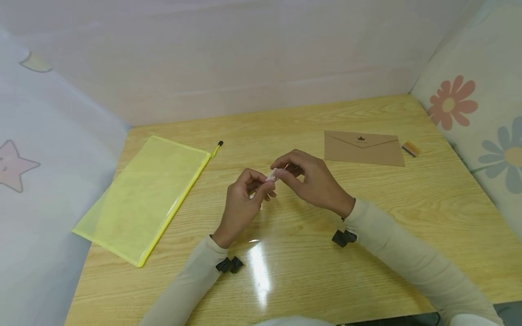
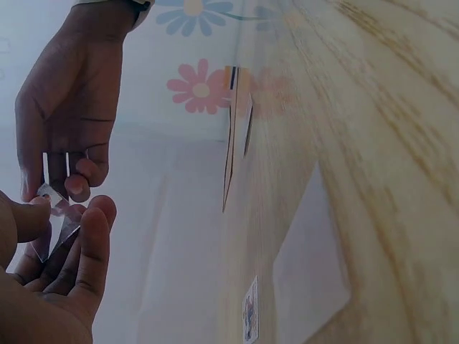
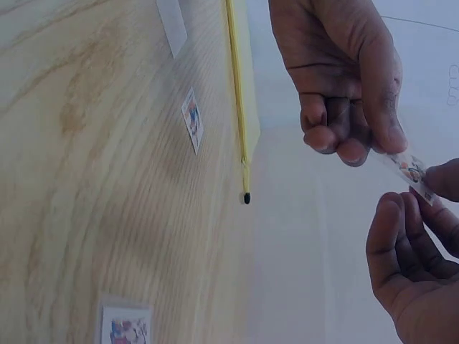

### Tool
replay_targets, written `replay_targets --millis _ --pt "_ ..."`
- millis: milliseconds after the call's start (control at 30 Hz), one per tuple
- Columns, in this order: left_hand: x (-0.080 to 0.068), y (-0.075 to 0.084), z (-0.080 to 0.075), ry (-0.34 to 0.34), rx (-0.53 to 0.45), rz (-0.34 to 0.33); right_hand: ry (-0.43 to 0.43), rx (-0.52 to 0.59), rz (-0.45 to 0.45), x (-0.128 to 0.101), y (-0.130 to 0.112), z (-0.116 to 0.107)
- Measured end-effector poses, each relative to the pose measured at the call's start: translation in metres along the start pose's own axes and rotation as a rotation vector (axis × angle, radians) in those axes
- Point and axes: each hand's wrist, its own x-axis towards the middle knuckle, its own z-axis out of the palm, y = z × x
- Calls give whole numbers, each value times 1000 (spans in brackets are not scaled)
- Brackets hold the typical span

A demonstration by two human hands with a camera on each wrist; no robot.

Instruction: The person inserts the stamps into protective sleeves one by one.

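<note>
both hands meet above the middle of the wooden table point(image 1: 367, 253), sleeves resting near its front edge. the left hand point(image 1: 240, 203) has its fingers curled, thumb and forefinger pinching one end of a small clear sleeve with a printed sticker point(image 3: 412, 170); the right hand point(image 1: 311, 179) pinches the other end, its other fingers bent. further left lies a yellow zip pouch point(image 1: 147, 194), flat. beyond the hands to the right lies a brown envelope point(image 1: 363, 148), with a small orange strip point(image 1: 411, 148) just beside it
</note>
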Motion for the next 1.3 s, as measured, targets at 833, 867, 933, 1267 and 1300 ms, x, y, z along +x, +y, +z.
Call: replay_targets --millis 833,867,933,1267,1300 --pt "-2 14 0 6 -16 -15 47 -7 -67 -4 5 7" --pt "-1 16 0 9 -14 -18 55 -11 -81 -4 5 7" --pt "-1 16 0 8 -23 -20 59 -30 -110 -4 6 7" --pt "-1 -10 -2 -11 -37 3 6 -100 -137 -5 4 6" --pt "-1 -12 -3 -14 -34 8 -8 -99 -136 -5 4 6"
